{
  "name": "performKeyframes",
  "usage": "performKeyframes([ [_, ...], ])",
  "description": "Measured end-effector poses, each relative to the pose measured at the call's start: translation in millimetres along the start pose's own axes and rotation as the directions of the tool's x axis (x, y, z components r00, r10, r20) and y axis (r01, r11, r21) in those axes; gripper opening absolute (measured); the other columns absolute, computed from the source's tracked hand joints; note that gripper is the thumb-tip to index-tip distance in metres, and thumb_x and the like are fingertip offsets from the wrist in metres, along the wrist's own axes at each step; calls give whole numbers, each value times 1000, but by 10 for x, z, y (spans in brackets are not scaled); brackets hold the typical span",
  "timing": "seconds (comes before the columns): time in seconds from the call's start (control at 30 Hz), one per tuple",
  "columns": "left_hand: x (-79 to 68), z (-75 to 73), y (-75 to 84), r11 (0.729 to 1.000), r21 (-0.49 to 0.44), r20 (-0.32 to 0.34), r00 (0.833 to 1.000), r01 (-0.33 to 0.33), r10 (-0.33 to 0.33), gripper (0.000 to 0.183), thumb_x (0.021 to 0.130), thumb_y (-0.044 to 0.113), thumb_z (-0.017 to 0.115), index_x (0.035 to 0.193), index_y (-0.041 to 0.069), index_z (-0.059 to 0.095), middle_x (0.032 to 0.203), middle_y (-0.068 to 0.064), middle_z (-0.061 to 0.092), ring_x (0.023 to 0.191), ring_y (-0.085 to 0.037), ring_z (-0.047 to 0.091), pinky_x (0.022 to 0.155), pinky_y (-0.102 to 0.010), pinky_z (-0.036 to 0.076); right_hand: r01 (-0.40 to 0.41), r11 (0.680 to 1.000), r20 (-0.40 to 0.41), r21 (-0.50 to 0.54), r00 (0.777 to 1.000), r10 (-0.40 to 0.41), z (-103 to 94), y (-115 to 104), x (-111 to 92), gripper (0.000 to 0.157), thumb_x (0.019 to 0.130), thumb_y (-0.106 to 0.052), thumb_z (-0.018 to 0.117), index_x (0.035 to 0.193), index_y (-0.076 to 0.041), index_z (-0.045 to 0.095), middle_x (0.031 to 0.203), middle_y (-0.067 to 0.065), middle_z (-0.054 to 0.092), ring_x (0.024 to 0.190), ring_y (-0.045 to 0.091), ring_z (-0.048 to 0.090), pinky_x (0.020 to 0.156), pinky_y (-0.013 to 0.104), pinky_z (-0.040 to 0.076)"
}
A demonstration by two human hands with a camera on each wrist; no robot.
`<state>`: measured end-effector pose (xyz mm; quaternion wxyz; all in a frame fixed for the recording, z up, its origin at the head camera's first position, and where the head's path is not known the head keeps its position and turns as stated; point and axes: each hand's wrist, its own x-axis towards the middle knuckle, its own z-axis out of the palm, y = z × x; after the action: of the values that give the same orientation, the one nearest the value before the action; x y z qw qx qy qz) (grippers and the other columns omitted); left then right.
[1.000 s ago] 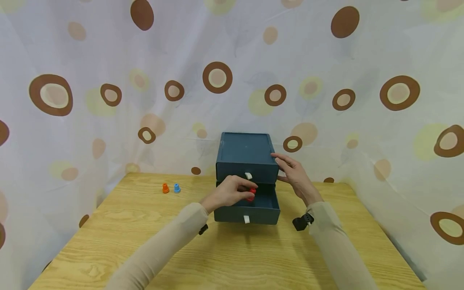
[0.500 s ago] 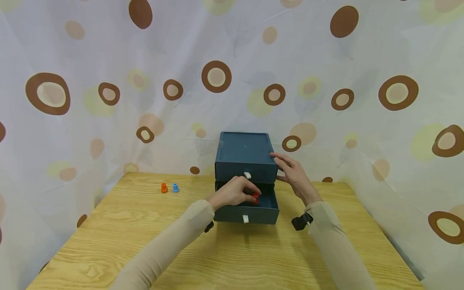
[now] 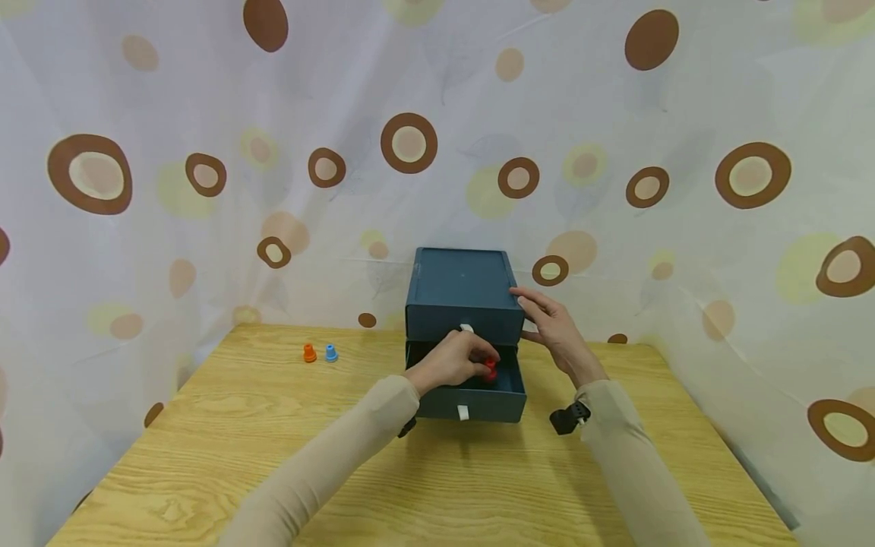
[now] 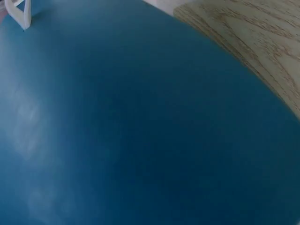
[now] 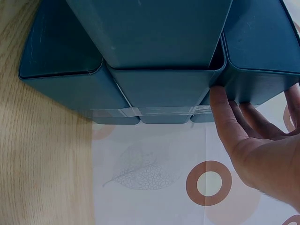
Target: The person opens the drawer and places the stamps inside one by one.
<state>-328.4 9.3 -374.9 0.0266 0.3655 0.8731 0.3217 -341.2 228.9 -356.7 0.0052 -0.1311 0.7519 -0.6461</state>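
My left hand [image 3: 451, 360] reaches into the pulled-out middle drawer [image 3: 472, 406] of a dark blue cabinet [image 3: 461, 279] and pinches a small red peg-like piece [image 3: 491, 371] between thumb and fingertips. Fingers partly cover the piece. In the left wrist view the blue drawer front [image 4: 150, 112] fills most of the picture, and the hand is out of sight. With fairly straight fingers, my right hand [image 3: 560, 334] touches the upper right side of the cabinet. The right wrist view shows that hand [image 5: 262, 145] with its fingertips against the blue side wall [image 5: 260, 84].
An orange cone-like piece [image 3: 310, 353] and a light blue one [image 3: 331, 353] stand on the wooden table [image 3: 273, 441] left of the cabinet. White tabs serve as pulls, one [image 3: 463, 412] on the open drawer. A patterned curtain [image 3: 342, 228] hangs behind.
My left hand has moved right and slightly down inside the drawer, carrying the red piece with it. My right hand stays at the cabinet's side.
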Motion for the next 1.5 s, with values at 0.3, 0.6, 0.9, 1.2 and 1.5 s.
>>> performKeyframes([
  [0.3,23,56,11,999,8,-21,999,46,-45,31,90,10,71,121,11,71,116,-2,72,104,-11,68,90,-24,54,-2,1000,-3,-3,1000,2,-5,8,5,53,103,-41,47,149,-14,43,161,10,26,147,37,27,108,57,39],
  [0.6,-41,-4,9,998,24,10,999,50,-50,34,91,12,71,125,11,68,120,-2,71,107,-12,67,90,-25,53,-3,1000,0,-1,1000,3,3,17,14,54,103,-42,47,149,-14,43,162,10,25,147,36,26,108,57,39],
  [0.9,-203,-170,-50,999,-12,15,999,46,-46,33,89,16,73,122,11,70,120,-2,70,106,-14,68,89,-27,55,3,1000,-10,-12,1000,-3,2,-15,15,55,103,-43,46,149,-13,42,162,11,24,147,37,25,108,58,37],
  [1.2,-358,-276,-177,991,-130,-102,994,13,-27,29,90,17,72,118,6,72,111,-5,73,95,-13,70,81,-25,56,-4,1000,-2,-12,1000,4,6,17,22,54,104,-41,46,150,-13,41,162,10,23,148,36,24,108,57,38],
  [1.5,-448,-392,-315,967,-252,-269,963,-49,-21,18,91,14,71,104,2,75,93,-11,74,76,-28,71,69,-26,57,8,1000,1,-9,1000,-8,19,11,14,54,104,-40,46,149,-12,41,163,10,21,149,37,21,108,59,37],
])
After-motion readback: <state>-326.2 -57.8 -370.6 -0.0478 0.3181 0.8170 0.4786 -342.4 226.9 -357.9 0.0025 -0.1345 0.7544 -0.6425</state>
